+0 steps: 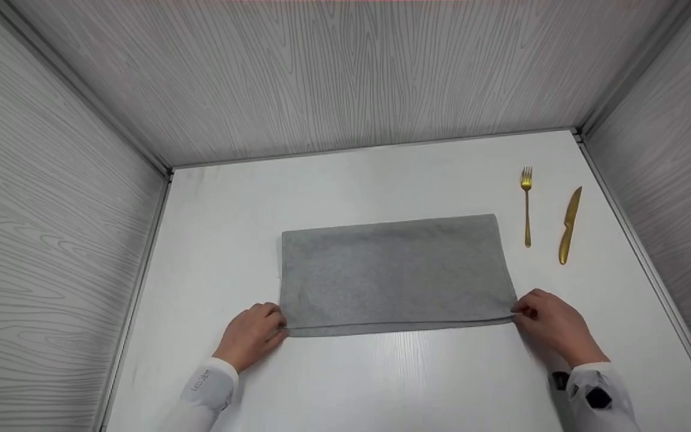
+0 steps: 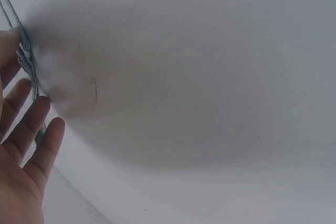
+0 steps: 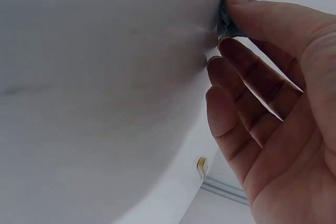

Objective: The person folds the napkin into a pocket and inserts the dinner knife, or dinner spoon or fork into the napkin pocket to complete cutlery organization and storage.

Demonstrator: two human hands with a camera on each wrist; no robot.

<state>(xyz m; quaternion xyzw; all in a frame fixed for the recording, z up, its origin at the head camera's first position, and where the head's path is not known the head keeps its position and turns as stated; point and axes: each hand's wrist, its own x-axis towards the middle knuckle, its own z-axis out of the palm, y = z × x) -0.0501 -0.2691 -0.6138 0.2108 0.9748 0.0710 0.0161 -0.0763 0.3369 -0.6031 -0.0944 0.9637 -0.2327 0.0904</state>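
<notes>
A grey cloth [image 1: 393, 270], folded into a wide rectangle, lies flat on the white table. Its near edge shows two layers, the upper one ending slightly short of the lower. At the near left corner, my left hand [image 1: 252, 333] pinches the cloth; the left wrist view shows the thumb at the layered edge [image 2: 26, 51] and the other fingers spread below. My right hand [image 1: 552, 324] pinches the near right corner between thumb and fingers. In the right wrist view, the thumb presses on the cloth's corner [image 3: 229, 17], with the remaining fingers loosely bent beneath.
Right of the cloth, a gold fork [image 1: 526, 207] and a gold knife [image 1: 570, 227] lie on the white table [image 1: 351, 384]. Grey wood-grain panels [image 1: 333, 78] wall the table at the back and both sides.
</notes>
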